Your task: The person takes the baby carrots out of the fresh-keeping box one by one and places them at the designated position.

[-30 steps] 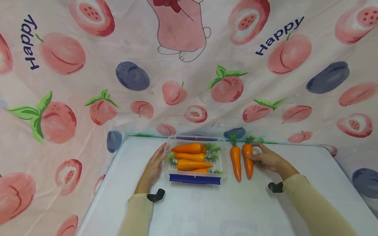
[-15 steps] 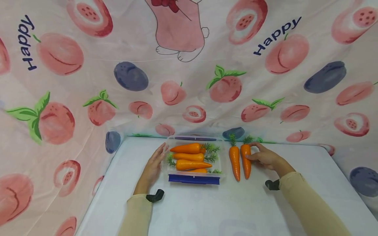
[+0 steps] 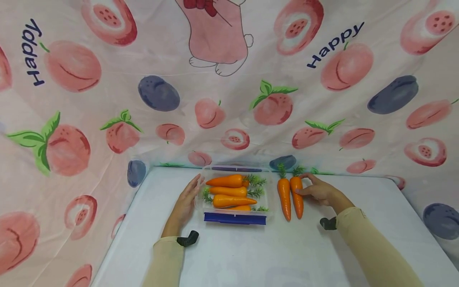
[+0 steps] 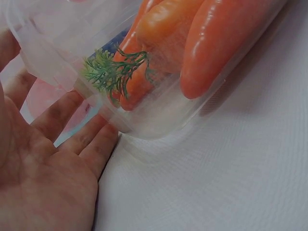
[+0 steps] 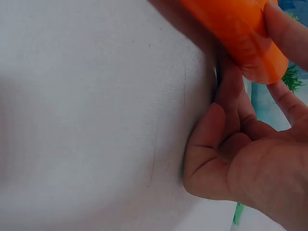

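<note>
A clear plastic box (image 3: pixel 273 195) with a blue clasp (image 3: pixel 234 219) holds several orange toy carrots (image 3: pixel 234 200) with green leafy tops. My left hand (image 3: pixel 185 203) is at its left side; in the left wrist view the extended fingers (image 4: pixel 98 144) touch the clear wall. Right of the box, two more carrots lie side by side on the table, tops toward the back wall. My right hand (image 3: pixel 320 192) holds the right one (image 3: pixel 297 197) near its leafy end, thumb on top. The other carrot (image 3: pixel 284 199) lies just left of it, untouched.
The white table (image 3: pixel 247 255) ends at a cloth backdrop (image 3: pixel 215 87) printed with peaches, which rises close behind the box and carrots. A second blue clasp (image 3: pixel 236 169) is on the box's far side. Each wrist wears a small black camera (image 3: pixel 188 238).
My right hand has shifted slightly left with its carrot, which lies a little closer to the neighbouring one. The left hand and the box stay in place; the head view has turned slightly.
</note>
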Demonstrator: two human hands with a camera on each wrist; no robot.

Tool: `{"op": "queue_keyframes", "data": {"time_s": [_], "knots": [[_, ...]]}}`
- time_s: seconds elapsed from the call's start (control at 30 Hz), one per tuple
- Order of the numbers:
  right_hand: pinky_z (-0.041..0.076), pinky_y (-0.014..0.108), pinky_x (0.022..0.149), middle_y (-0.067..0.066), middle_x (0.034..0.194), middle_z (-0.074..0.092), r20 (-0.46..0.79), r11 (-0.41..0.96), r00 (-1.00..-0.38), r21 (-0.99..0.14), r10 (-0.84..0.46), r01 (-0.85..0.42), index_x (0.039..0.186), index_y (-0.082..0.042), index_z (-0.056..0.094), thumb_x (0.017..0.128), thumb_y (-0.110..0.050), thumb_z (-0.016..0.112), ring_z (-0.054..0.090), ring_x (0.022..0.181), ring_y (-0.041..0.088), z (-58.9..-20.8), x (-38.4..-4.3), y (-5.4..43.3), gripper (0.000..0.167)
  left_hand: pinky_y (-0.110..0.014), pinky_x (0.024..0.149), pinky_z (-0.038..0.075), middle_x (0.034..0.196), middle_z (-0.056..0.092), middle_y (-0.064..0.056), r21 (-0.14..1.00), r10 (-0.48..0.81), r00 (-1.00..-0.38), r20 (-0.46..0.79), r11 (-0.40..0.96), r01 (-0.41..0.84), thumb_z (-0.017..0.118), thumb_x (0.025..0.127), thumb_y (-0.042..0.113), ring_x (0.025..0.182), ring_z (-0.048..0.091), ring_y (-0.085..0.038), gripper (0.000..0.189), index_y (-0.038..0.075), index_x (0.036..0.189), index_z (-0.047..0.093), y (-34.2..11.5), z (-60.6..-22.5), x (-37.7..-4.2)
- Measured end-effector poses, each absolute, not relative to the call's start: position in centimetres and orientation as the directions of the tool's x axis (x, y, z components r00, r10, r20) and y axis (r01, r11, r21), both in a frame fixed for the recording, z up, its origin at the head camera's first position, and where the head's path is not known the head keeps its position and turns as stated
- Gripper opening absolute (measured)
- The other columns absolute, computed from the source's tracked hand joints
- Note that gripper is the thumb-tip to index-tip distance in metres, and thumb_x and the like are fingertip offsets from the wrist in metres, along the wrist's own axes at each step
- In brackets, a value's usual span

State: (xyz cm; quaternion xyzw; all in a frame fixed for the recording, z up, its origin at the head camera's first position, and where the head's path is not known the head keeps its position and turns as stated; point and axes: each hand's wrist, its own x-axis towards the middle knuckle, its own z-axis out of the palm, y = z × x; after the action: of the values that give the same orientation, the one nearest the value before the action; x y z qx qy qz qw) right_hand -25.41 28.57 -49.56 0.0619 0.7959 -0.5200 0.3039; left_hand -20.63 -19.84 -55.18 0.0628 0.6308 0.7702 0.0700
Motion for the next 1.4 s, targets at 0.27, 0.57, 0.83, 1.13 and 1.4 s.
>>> {"op": "queue_keyframes", "data": {"time_s": [0.27, 0.57, 0.83, 1.13, 1.4], "knots": [[0.021, 0.067, 0.122, 0.029, 0.157, 0.012, -0.539, 0.464, -0.81, -0.793, -0.232, 0.395, 0.154, -0.011, 0.019, 0.092, -0.028, 0.077, 0.033, 0.135, 0.046, -49.5, -25.4, 28.5, 0.087, -0.052, 0.13, -0.004, 0.168, 0.032, -0.003, 0.98, 0.195, -0.981, 0.005, -0.196, -0.034, 0.047, 0.108, 0.037, 0.159, 0.015, -0.02, 0.056, 0.026, 0.161, 0.033, -19.9, -55.2, -20.7], [0.028, 0.065, 0.12, 0.027, 0.149, 0.022, -0.536, 0.492, -0.815, -0.782, -0.22, 0.382, 0.153, -0.01, 0.02, 0.091, -0.029, 0.078, 0.038, 0.129, 0.043, -49.3, -25.3, 28.2, 0.087, -0.05, 0.13, -0.003, 0.168, 0.03, -0.005, 0.98, 0.194, -0.981, 0.005, -0.195, -0.033, 0.047, 0.109, 0.036, 0.16, 0.013, -0.02, 0.058, 0.021, 0.162, 0.03, -19.9, -55.2, -20.7], [0.026, 0.066, 0.121, 0.027, 0.147, 0.023, -0.531, 0.511, -0.822, -0.774, -0.205, 0.373, 0.149, -0.011, 0.024, 0.089, -0.032, 0.08, 0.035, 0.129, 0.043, -49.6, -25.5, 28.4, 0.085, -0.048, 0.131, -0.001, 0.168, 0.031, -0.006, 0.979, 0.19, -0.982, 0.013, -0.203, -0.027, 0.047, 0.109, 0.034, 0.159, 0.015, -0.02, 0.056, 0.023, 0.161, 0.032, -19.8, -55.1, -20.6], [0.038, 0.059, 0.116, 0.019, 0.119, 0.052, -0.522, 0.519, -0.828, -0.775, -0.203, 0.361, 0.149, -0.012, 0.024, 0.09, -0.036, 0.079, 0.052, 0.112, 0.034, -50.1, -25.4, 28.5, 0.085, -0.049, 0.13, -0.001, 0.168, 0.031, -0.005, 0.98, 0.195, -0.981, 0.01, -0.199, -0.029, 0.047, 0.109, 0.035, 0.159, 0.016, -0.022, 0.056, 0.024, 0.161, 0.032, -20.0, -55.1, -20.6], [0.032, 0.067, 0.117, 0.023, 0.137, 0.048, -0.523, 0.486, -0.829, -0.787, -0.198, 0.38, 0.155, -0.013, 0.019, 0.091, -0.04, 0.076, 0.046, 0.127, 0.04, -50.1, -25.3, 29.3, 0.089, -0.053, 0.129, -0.004, 0.167, 0.032, -0.006, 0.977, 0.191, -0.982, 0.01, -0.212, -0.031, 0.047, 0.109, 0.034, 0.159, 0.016, -0.023, 0.055, 0.024, 0.161, 0.033, -19.9, -55.4, -20.8]]}}
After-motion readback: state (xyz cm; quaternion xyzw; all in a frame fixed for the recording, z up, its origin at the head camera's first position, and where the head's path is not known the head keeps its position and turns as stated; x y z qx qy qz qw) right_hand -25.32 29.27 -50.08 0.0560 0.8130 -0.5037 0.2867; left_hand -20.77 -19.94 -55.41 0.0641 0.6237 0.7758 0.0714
